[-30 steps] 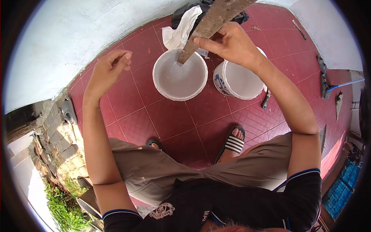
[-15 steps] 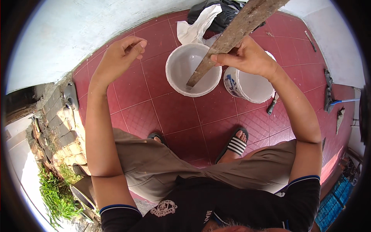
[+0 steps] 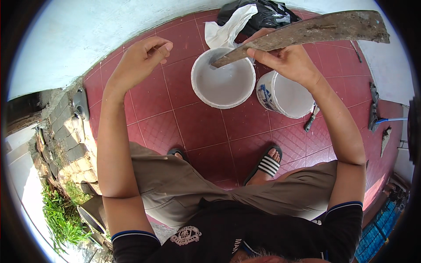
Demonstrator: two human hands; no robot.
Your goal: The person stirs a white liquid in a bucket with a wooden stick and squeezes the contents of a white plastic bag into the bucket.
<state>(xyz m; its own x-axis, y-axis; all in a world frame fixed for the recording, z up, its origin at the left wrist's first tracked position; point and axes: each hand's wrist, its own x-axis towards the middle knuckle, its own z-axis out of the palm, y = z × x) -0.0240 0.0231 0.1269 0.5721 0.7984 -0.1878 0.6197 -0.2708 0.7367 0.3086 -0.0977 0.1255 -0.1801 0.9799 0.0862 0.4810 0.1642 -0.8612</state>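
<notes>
A long, weathered wooden board (image 3: 333,30) is gripped in my right hand (image 3: 291,63), slanting down leftward so that its lower end is inside a white bucket (image 3: 223,87) holding pale whitish material, near that bucket's back wall. To the right, partly behind my forearm, a second white bucket with blue printing (image 3: 291,98) holds similar pale material. My left hand (image 3: 147,57) hovers left of the first bucket, empty, with loosely bent fingers held apart.
Red floor tiles (image 3: 197,127) meet white walls. Behind the buckets lie white sacking (image 3: 228,26) and black plastic bags (image 3: 263,13). A scraper (image 3: 311,120) lies right of the buckets; other tools (image 3: 385,140) are farther right. Broken paving (image 3: 70,144) and plants (image 3: 61,215) are on the left.
The board's upper end has swung right and down, laying it flatter, while its lower end moved toward the bucket's back. My left hand has shifted slightly up and rightward.
</notes>
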